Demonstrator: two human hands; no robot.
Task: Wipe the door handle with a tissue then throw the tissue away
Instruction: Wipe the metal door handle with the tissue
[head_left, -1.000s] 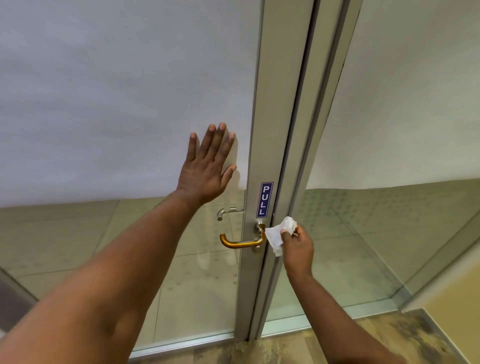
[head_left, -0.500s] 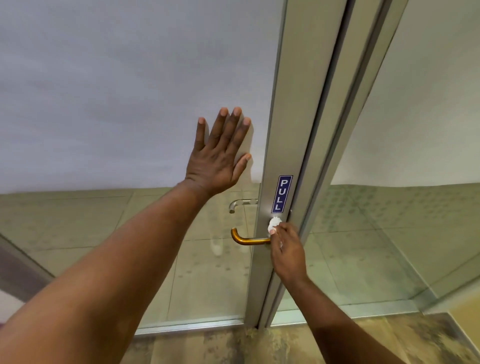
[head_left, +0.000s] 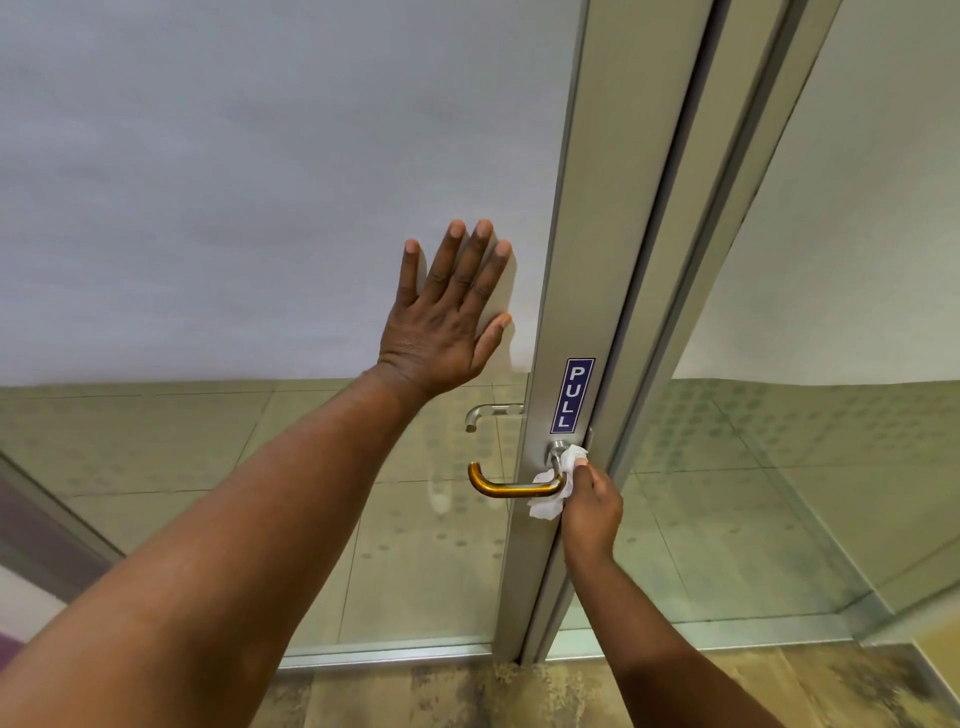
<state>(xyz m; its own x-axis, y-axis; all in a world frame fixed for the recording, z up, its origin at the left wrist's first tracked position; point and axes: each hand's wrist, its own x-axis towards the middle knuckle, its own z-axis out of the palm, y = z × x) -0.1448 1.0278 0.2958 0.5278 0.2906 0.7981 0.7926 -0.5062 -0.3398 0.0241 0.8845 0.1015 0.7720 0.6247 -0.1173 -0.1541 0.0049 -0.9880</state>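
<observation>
A brass-coloured lever door handle sticks out to the left from the metal door stile, just below a blue PULL sticker. My right hand holds a crumpled white tissue against the handle's pivot end, by the silver rose. Part of the tissue hangs below the lever. My left hand lies flat with fingers spread on the frosted glass pane, up and to the left of the handle.
A second, silver handle shows through the clear lower glass on the door's far side. A fixed glass panel stands to the right of the frame. Patterned brown floor runs along the bottom.
My right hand brought the tissue from right of the stile onto the handle's pivot end, and the tissue now hangs lower over the lever. The left hand stays pressed on the glass.
</observation>
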